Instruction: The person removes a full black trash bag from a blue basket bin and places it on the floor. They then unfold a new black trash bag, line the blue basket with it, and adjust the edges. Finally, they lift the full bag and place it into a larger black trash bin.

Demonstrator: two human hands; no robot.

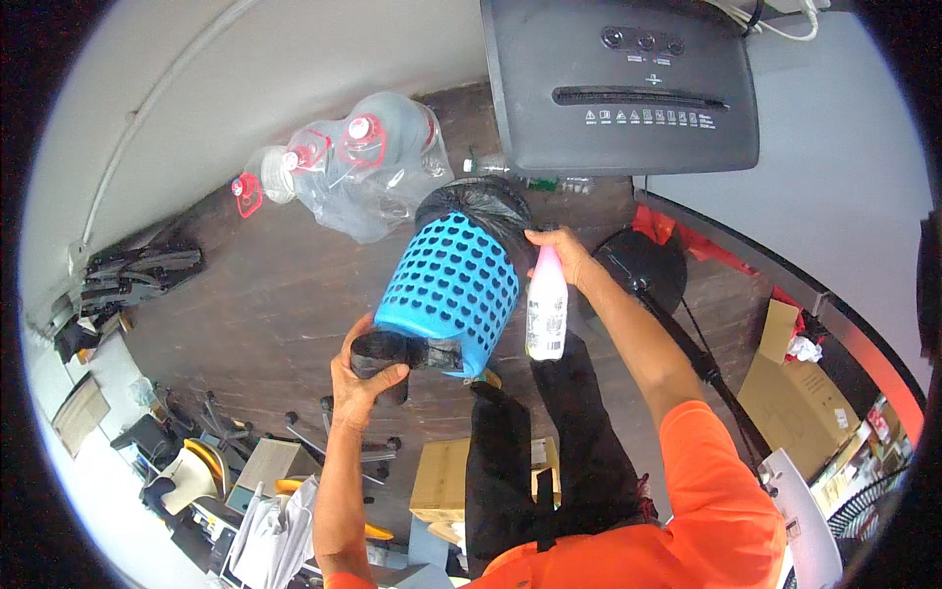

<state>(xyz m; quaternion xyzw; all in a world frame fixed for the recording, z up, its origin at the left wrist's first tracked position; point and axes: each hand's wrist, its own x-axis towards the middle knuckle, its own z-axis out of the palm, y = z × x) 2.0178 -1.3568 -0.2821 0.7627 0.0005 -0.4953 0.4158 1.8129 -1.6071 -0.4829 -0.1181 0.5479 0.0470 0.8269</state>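
Note:
In front of me a blue bin (449, 285) with cut-out holes hangs tilted, its mouth pointing away and lined with a black plastic bag (481, 204). My left hand (361, 381), at the bin's lower end, is closed around a dark roll (383, 351) that looks like rolled black bags; a strip of it reaches across the bin's base. Beside the bin's mouth, my right hand (566, 257) grips a white bottle (547, 316) by its pink neck, bottom toward me. Its fingertips are close to the black liner; whether they also hold it I cannot tell.
A black paper shredder (628, 137) stands at the far right. Large clear water jugs (388, 137) in plastic lie by the wall. A stand with a round black base (643, 270) is right of my hand. Cardboard boxes (800, 393) and chairs (196, 466) sit farther out.

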